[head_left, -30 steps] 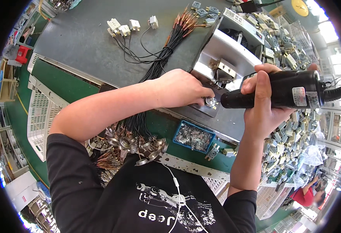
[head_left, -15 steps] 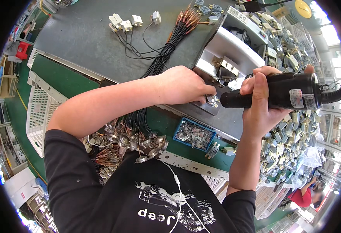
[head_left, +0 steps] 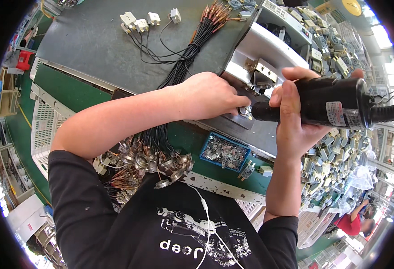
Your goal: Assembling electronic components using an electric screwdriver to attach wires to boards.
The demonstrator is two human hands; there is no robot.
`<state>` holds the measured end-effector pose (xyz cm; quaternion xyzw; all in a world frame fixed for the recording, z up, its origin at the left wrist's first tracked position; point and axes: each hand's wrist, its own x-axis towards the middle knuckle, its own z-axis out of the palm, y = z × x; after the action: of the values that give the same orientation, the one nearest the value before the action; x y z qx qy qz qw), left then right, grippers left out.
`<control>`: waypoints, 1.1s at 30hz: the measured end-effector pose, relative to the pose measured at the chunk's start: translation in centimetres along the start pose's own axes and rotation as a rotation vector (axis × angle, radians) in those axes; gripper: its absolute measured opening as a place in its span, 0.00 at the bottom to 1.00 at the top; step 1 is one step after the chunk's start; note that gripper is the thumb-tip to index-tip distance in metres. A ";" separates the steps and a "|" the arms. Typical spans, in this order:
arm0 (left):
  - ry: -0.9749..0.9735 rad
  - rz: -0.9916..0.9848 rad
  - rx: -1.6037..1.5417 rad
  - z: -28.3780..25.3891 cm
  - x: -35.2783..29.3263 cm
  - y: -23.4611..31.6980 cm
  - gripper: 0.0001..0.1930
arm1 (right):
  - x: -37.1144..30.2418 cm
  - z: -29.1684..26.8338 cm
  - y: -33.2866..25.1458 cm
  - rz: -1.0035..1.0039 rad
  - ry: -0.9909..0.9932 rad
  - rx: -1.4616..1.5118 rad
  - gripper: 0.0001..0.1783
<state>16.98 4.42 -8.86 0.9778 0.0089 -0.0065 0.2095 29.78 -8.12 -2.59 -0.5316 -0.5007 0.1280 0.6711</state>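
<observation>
My left hand (head_left: 208, 96) is closed, fingertips pinching a small shiny round metal part (head_left: 245, 110) at the table's near edge, beside the silver machine. Most of that part is hidden by my fingers. In my right hand (head_left: 292, 121) is a black electric screwdriver (head_left: 316, 101), held sideways with fingers and thumb wrapped round its body. Its nose points left and almost meets the metal part; whether the tip touches it I cannot tell. A thick black ribbed cable (head_left: 385, 113) leaves its right end.
The silver machine (head_left: 262, 49) stands just beyond my hands. A bundle of black wires (head_left: 179, 74) crosses the grey table. Metal rings (head_left: 174, 166) hang near my body. A blue tray (head_left: 206, 157) holds small metal pieces. Grey and cream connectors (head_left: 327, 157) are heaped right.
The screwdriver has tilted and its nose has come slightly closer to the metal part. My right fingers have shifted on its body. My left hand keeps its pinch.
</observation>
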 end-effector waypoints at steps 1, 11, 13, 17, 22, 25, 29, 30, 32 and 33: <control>0.047 0.028 0.032 0.1 0.0 -0.1 0.14 | 0.2 0.1 0.2 0.004 0.003 0.000 0.56; 0.035 0.455 0.194 1.5 -0.7 4.6 0.03 | 1.4 -1.3 -3.5 0.004 0.116 -0.065 0.43; -0.054 0.539 0.230 4.0 -0.6 4.7 0.03 | 1.6 -1.5 -2.7 -0.058 0.092 -0.018 0.44; -0.159 0.595 0.280 4.8 -0.9 4.5 0.03 | 1.7 -2.0 -3.2 -0.217 0.154 0.106 0.36; -0.005 0.617 0.192 5.4 -1.4 4.1 0.02 | 4.0 -4.2 -3.6 -0.260 0.129 -0.006 0.15; 0.003 0.605 0.175 5.5 -1.1 4.0 0.02 | 3.7 -1.7 -2.1 -0.176 0.296 0.189 0.19; -0.019 0.608 0.147 4.9 -1.0 4.0 0.03 | 3.8 -1.1 -0.7 -0.243 0.280 0.103 0.45; -0.034 0.594 0.110 4.7 -1.0 4.1 0.04 | 3.8 -0.9 -0.8 -0.248 0.276 0.107 0.45; -0.055 0.578 0.082 4.6 -1.0 3.9 0.04 | 3.8 -0.6 -0.6 -0.273 0.269 0.118 0.46; -0.080 0.566 0.048 4.6 -1.0 3.9 0.05 | 3.8 -0.5 -0.6 -0.269 0.251 0.150 0.48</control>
<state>16.03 -1.02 -11.41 0.9450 -0.2729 0.0134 0.1797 31.76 -5.95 -0.02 -0.4201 -0.4688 0.0067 0.7770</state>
